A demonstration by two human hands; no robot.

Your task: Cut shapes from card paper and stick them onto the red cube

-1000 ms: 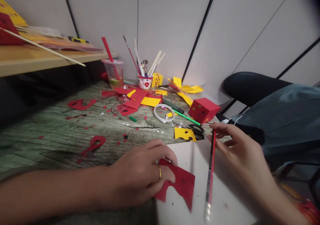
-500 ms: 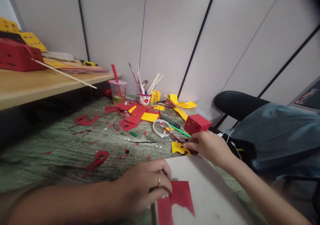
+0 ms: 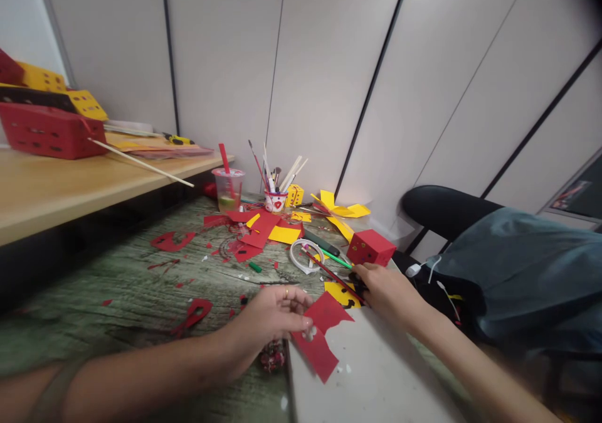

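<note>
My left hand, with a gold ring, pinches a cut piece of red paper between thumb and fingers. The paper has a notched edge and is tilted up over the left part of a white board. At the board's far edge my right hand reaches down with its fingers curled together. Their tips are at something dark, mostly hidden, beside a green pen and a dark red pencil. A yellow paper scrap with cut-out holes lies just left of these fingers.
Behind my right hand sits a red dotted box. A roll of tape, paper scraps, a brush cup and a drink cup spread across the table. A stick juts from the shelf at left. A chair stands right.
My left hand has lifted the red paper off the board and moved it up and away from me. The right hand's fingers have shifted slightly around the dark thing. The view has tilted upward.
</note>
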